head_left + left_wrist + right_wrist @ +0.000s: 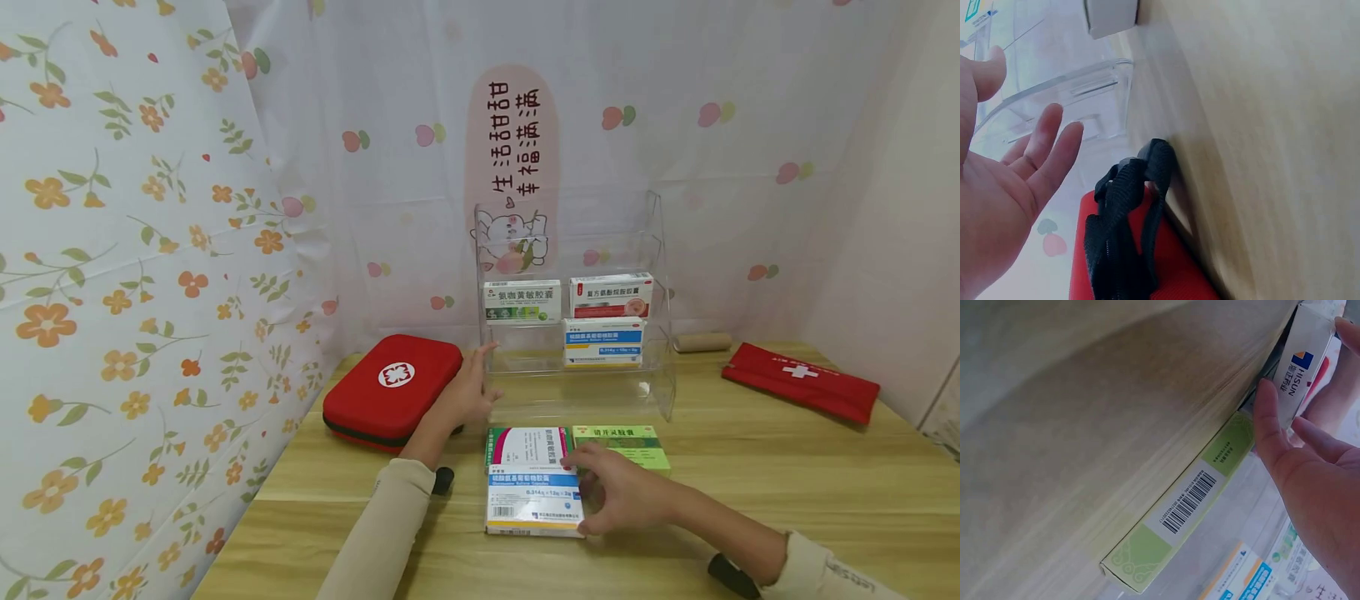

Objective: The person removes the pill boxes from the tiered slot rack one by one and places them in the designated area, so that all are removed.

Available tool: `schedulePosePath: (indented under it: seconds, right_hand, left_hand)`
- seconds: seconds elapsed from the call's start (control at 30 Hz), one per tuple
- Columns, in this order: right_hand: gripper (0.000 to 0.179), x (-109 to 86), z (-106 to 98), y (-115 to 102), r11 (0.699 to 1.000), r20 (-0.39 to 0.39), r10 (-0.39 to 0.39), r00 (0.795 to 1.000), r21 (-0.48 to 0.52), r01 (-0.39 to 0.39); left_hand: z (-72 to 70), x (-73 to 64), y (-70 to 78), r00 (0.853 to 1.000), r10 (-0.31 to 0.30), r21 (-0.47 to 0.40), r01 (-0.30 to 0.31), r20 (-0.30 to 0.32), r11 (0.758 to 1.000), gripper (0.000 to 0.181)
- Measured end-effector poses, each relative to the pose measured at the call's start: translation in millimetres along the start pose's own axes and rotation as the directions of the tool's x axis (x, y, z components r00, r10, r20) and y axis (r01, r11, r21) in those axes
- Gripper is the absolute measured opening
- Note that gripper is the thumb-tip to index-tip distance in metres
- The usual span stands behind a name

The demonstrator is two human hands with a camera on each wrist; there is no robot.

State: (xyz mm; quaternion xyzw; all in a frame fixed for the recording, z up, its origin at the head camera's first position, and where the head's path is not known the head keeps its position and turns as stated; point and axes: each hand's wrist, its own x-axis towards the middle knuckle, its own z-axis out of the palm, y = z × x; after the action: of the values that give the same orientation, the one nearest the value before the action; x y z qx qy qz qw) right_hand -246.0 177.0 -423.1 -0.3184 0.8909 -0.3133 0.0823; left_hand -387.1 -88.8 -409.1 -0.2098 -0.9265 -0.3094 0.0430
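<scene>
My right hand [630, 492] grips the right end of a white and blue medicine box [534, 500], thumb at its near corner and fingers at the far one. Its white end panel [1300, 369] shows between the fingers in the right wrist view. This box overlaps a green and white medicine box [528, 446] behind it. A light green medicine box [622, 446] lies just past the right fingers. My left hand [468, 387], fingers spread and holding nothing, hovers by the left side of a clear acrylic rack [525, 392], beside a red first-aid case [405, 383].
On the rack stand a green-and-white box [522, 302], a red-and-white box [611, 297] and another white and blue box [603, 343]. A red pouch with a white cross [798, 379] and a beige roll [701, 342] lie at the right. Patterned curtains hang behind and left.
</scene>
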Motion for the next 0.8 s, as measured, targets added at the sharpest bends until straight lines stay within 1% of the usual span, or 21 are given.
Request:
schedulePosePath:
  seconds: [0.1, 0.2, 0.3, 0.43, 0.67, 0.8]
  right_hand:
    - [0.075, 1.6, 0.6, 0.2, 1.0, -0.004, 0.006, 1.0, -0.02, -0.006]
    - [0.074, 3.1, 1.3, 1.7, 0.999, -0.016, -0.006, 1.0, -0.04, 0.005]
    - [0.072, 4.3, 1.5, 2.9, 0.999, -0.026, -0.028, 0.999, -0.043, 0.027]
    - [0.071, 4.8, 0.8, 3.9, 0.998, -0.034, -0.045, 0.998, -0.037, 0.044]
    - [0.072, 4.9, -2.1, 4.8, 1.0, -0.019, -0.025, 1.0, -0.005, 0.024]
    - [0.069, 3.8, -6.4, 4.0, 0.999, -0.022, 0.01, 1.0, 0.039, -0.01]
  left_hand:
    - [-2.7, 0.4, 0.1, 1.0, 0.008, 0.029, -0.008, 0.0, 1.0, 0.086]
    - [-4.9, 0.6, 1.2, 1.0, 0.014, 0.072, -0.014, 0.003, 0.997, 0.086]
    - [-7.8, 0.6, 2.2, 1.0, 0.017, 0.129, -0.016, -0.013, 0.992, 0.086]
    - [-9.8, 1.3, 1.7, 0.999, 0.025, 0.175, -0.019, -0.032, 0.984, 0.089]
    - [-8.7, 0.2, -0.5, 1.0, 0.017, 0.151, -0.015, -0.018, 0.988, 0.091]
    - [-6.9, -0.6, -2.9, 0.999, 0.028, 0.118, -0.025, -0.024, 0.993, 0.09]
